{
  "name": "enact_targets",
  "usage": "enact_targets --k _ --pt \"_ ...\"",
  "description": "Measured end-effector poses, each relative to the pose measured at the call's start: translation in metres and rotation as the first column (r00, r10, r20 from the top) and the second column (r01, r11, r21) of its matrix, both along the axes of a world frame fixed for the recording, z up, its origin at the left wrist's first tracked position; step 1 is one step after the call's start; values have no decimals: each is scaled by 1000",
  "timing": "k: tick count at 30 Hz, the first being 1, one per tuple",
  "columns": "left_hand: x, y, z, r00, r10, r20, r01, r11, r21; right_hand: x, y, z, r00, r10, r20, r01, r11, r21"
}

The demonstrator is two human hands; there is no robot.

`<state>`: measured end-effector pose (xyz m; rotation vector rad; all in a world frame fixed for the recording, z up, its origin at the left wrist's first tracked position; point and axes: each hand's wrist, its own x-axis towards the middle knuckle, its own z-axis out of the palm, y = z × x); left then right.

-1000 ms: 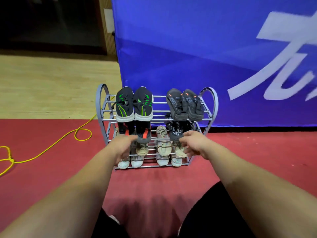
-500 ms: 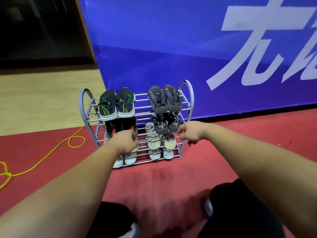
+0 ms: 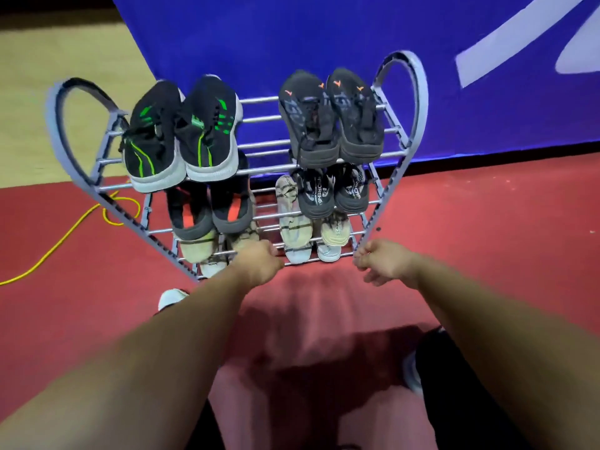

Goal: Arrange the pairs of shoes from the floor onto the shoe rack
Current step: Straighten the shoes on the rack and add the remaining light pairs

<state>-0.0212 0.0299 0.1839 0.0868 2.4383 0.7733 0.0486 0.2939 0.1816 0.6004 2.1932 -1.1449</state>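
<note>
Rack (image 3: 404,56) loaded with shoes (image 3: 181,134). Left hand (image 3: 259,262) and right hand (image 3: 384,259) at its front lower edge, fingers curled; grasp on rack cannot be told

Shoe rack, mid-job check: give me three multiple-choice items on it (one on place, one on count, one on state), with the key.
1. Where is the black pair with green stripes?
A) top tier, left
B) top tier, right
C) on the floor

2. How many pairs sit on the top tier of the shoe rack?
A) one
B) two
C) three

3. How does the dark grey pair with orange marks lie?
A) soles down
B) upside down
C) on its sides

Key: 1 A, it sits beside the left arch. 2 B, only the green-striped and grey pairs are on that tier. 3 A, laces and openings face up.
</note>
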Motion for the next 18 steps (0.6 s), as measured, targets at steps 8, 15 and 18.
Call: enact_targets --k 8,15,18 --pt "-39 39 -88 715 476 512 -634 750 188 -42 -11 -78 931 -345 119 363 911 -198" --pt "-63 84 -131 317 478 819 -945 233 230 -66 -25 -112 830 -494 260 558 745 -367" --pt "-61 88 -135 272 487 830 -962 135 236 -66 -25 -115 843 -473 256 537 753 -379"
